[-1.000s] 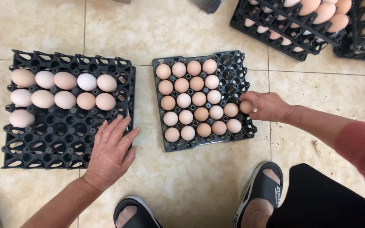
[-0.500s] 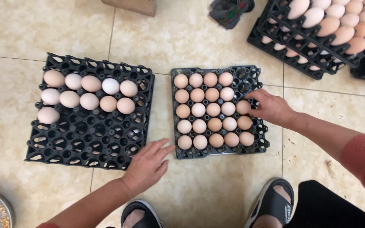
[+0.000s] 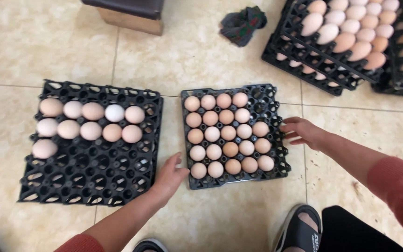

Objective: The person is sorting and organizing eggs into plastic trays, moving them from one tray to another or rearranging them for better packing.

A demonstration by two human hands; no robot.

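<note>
Sitting on the tiled floor (image 3: pixel 220 219) between the two hands, the black egg tray (image 3: pixel 276 100), nearly full of brown eggs (image 3: pixel 228 133), has its long axis running away from the person. The left hand (image 3: pixel 170 175) lies open against its near left corner, fingers spread, gripping nothing; the right hand (image 3: pixel 302 132) touches the right edge, fingers loosely extended, also holding nothing. Both look about equally close. Well to the left lies a second black tray (image 3: pixel 94 179) with fewer, larger eggs (image 3: pixel 92 111); stacked trays (image 3: pixel 304 60) sit beyond on the right, near a crumpled cloth (image 3: pixel 243 23).
</note>
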